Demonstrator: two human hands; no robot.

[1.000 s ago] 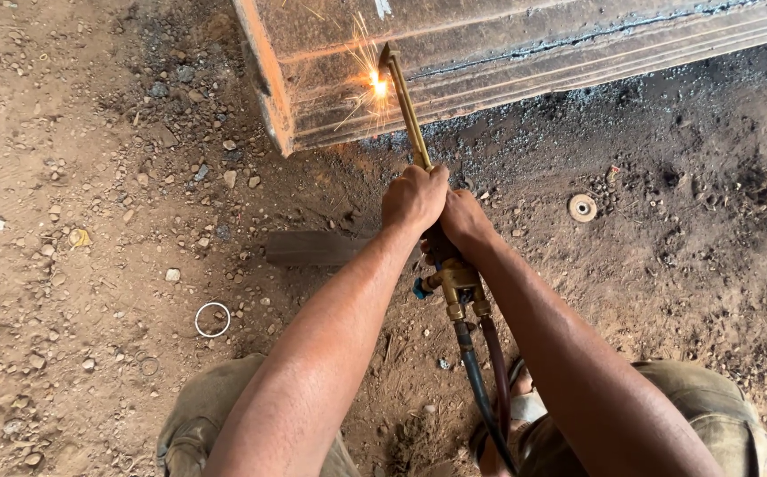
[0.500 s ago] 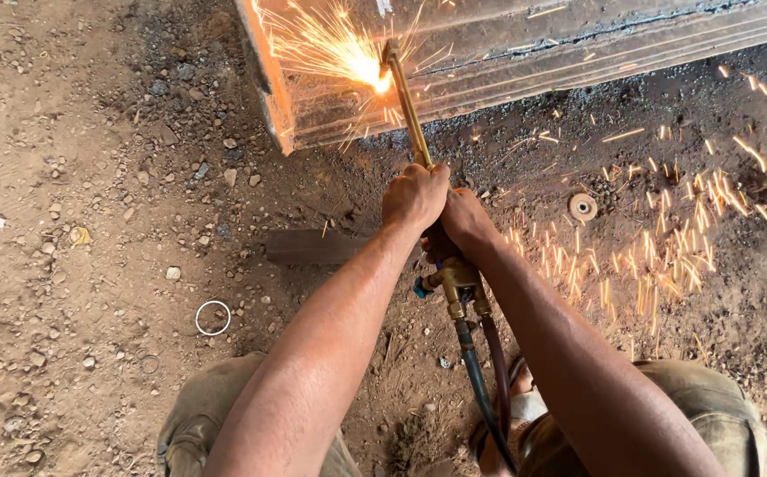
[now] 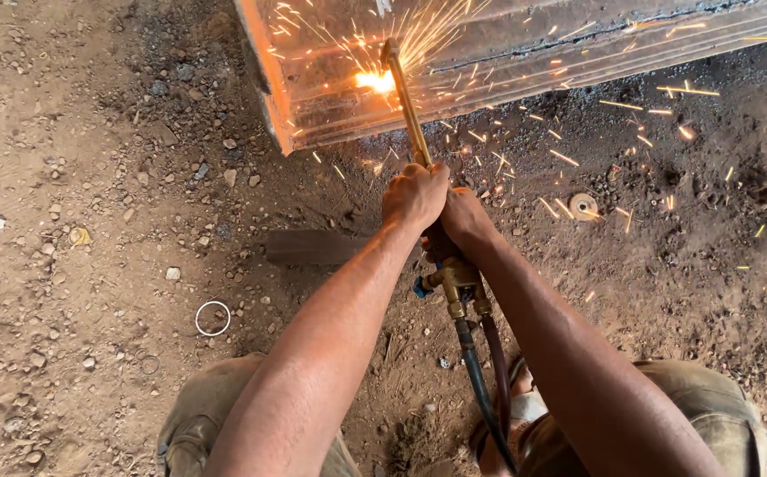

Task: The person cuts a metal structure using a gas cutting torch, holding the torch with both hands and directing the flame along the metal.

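Both my hands grip a brass cutting torch [image 3: 408, 106]. My left hand [image 3: 413, 194] wraps the tube near the front, and my right hand [image 3: 465, 221] holds the handle just behind it. The torch tip touches a rusty steel beam [image 3: 525, 44] at the top, where a bright flame [image 3: 375, 81] throws sparks up and to the right. Two hoses [image 3: 482, 371] run from the brass valve body [image 3: 454, 283] down between my knees.
The ground is dirt with small stones and dark slag. A flat dark metal strip [image 3: 313, 247] lies left of my hands. A small metal ring [image 3: 213, 318] lies at lower left, a round washer [image 3: 583, 206] at right.
The sparks at the torch tip grew from a small glow to a wide spray, with streaks flying to the right. My hands and the torch stayed in place.
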